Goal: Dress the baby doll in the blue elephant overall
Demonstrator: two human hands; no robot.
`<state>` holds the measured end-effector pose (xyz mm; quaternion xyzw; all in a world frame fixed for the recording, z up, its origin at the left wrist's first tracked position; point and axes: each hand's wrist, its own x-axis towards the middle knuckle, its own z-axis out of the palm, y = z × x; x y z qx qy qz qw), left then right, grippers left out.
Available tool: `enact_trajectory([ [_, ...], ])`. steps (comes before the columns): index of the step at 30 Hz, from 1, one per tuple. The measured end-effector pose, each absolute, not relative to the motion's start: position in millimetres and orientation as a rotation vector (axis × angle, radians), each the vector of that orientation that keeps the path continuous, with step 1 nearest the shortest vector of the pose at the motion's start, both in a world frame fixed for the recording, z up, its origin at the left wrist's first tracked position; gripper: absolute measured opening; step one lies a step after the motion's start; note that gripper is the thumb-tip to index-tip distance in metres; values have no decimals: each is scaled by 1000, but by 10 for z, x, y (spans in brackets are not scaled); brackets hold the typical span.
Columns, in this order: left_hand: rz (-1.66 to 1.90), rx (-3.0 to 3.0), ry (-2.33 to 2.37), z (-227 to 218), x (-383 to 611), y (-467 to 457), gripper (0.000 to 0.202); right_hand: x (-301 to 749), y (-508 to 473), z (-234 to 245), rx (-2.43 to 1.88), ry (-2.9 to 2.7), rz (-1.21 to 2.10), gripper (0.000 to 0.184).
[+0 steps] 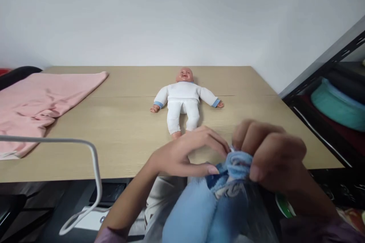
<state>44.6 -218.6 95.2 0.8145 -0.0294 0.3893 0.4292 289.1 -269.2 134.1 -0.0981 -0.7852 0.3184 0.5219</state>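
The blue cloth (185, 212) extends lengthwise below the fingers, its bunched edge (238, 159) between the right hand (273, 153), which pinches it, and the left hand (182, 153), whose grip I cannot tell.

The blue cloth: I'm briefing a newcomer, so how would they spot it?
Find the tan table with the doll on it. At its near edge, the left hand and right hand are at the bunched top of the blue cloth. Its colour sets it apart from the pink cloth on the left.
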Motion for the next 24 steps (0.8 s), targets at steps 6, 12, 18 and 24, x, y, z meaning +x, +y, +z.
enact_trajectory([
  [6, 905, 1939, -110, 1499, 435, -1520, 41, 2736, -1914, 1749, 20, -1867, 498, 21],
  [12, 988, 2136, 12, 1699, 219, -1148, 14, 2681, -1686, 1735, -243, -1881, 583, 21],
  [18, 1324, 2051, 82, 1664, 91, -949, 23, 2582, -1351, 1468, -385, -1827, 893, 24],
  [24, 1310, 1796, 209, 1518, 34, -694, 33, 2596, -873, 1328, -404, -2174, 1038, 55],
])
